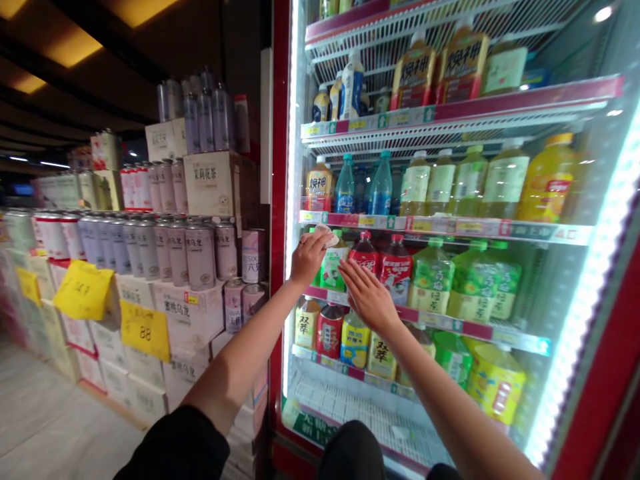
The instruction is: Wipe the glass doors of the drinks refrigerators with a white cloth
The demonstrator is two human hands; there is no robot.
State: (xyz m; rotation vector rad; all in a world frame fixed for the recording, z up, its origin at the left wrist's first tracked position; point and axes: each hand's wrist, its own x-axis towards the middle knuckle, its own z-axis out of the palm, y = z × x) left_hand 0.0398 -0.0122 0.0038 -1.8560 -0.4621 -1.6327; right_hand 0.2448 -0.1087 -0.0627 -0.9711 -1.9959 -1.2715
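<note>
Left-hand fingers (319, 241) curled, part closed, gripping a white wad (327, 235) at the tips. Wad is cloth or tissue, can't tell; its lower part is hidden by the fingers. Right-hand fingers (358, 282) spread wide and straight, holding nothing. Both sets sit at the glass door of a drinks cooler (350, 400); contact with the glass is hard to make out, reflections blur it.

Head view: just above the left fingertips runs a cooler shelf edge (400, 223) with price strips. Behind the right fingers stand red-capped soda bottles (380, 267), with green-labelled bottles (433, 277) further right. Below both hands, a lower shelf holds more bottles, partly cut off by the right forearm (440, 393). Left of the left fingers is the red door frame (279, 200), then stacked silver cans (175, 250) on cartons, with a yellow "88" price sign (145, 330). Can labels are too small to read.
</note>
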